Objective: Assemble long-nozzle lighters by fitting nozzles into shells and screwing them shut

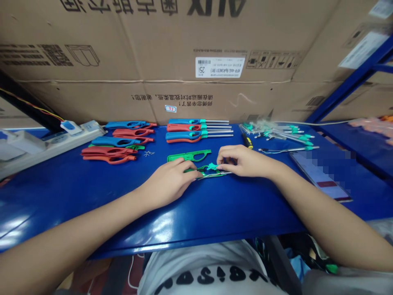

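Observation:
My left hand (172, 183) is closed on the left part of a green lighter shell (201, 169), which lies open-side up on the blue table with a metal rod along it. My right hand (242, 161) pinches a small teal piece (211, 166) between thumb and forefinger over the right part of that shell. Just behind lies a second green shell half (189, 156). Some small screws (149, 153) are scattered to the left of it.
Blue and red shells (109, 150) are stacked at the left beside a power strip (58, 144). Lighters with rods (184, 133) lie behind the hands. At the right are rod assemblies (285, 131), a screwdriver (247, 141) and a phone (321, 176). Cardboard boxes (107, 86) stand behind.

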Action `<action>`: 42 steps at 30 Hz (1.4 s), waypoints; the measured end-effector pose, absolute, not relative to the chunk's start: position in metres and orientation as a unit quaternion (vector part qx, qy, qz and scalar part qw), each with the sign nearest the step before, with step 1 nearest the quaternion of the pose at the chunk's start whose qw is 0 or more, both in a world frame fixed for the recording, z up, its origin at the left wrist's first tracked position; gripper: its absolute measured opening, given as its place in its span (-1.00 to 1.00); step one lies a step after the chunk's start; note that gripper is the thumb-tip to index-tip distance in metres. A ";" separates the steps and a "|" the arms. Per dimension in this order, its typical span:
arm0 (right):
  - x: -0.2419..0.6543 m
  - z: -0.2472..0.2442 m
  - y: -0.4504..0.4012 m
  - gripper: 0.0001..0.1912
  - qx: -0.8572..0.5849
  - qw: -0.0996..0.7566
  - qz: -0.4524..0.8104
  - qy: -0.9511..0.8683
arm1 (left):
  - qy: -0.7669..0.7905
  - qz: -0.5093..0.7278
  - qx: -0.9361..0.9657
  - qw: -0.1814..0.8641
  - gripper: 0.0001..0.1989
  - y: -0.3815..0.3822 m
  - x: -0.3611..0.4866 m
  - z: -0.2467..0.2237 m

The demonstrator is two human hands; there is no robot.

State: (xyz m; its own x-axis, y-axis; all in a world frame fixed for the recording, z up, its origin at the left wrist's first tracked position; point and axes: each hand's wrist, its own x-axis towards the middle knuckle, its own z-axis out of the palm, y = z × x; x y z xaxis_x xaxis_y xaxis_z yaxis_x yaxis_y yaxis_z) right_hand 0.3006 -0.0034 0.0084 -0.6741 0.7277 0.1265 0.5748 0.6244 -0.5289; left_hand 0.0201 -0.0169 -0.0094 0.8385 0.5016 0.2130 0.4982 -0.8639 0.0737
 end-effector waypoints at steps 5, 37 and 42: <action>0.290 0.004 -0.008 -0.91 -0.359 0.156 0.237 -0.889 | 0.262 0.110 0.959 0.007 -0.71 -0.017 0.020 -0.010; 0.276 -0.016 -0.013 -0.80 -0.309 0.177 0.137 -0.924 | 0.316 0.184 0.910 0.197 -0.74 -0.007 0.020 -0.018; 0.275 -0.011 -0.015 -0.78 -0.322 0.142 0.111 -0.929 | 0.320 0.182 0.907 0.204 -0.75 -0.007 0.020 -0.019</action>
State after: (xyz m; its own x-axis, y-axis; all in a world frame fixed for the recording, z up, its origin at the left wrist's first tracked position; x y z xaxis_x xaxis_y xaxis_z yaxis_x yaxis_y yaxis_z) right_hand 0.2750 -0.0152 -0.0109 -0.7521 0.6303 0.1927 0.5674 0.7680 -0.2972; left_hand 0.0201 -0.0065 -0.0185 0.7292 0.6543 0.2003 0.5058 -0.7126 0.4862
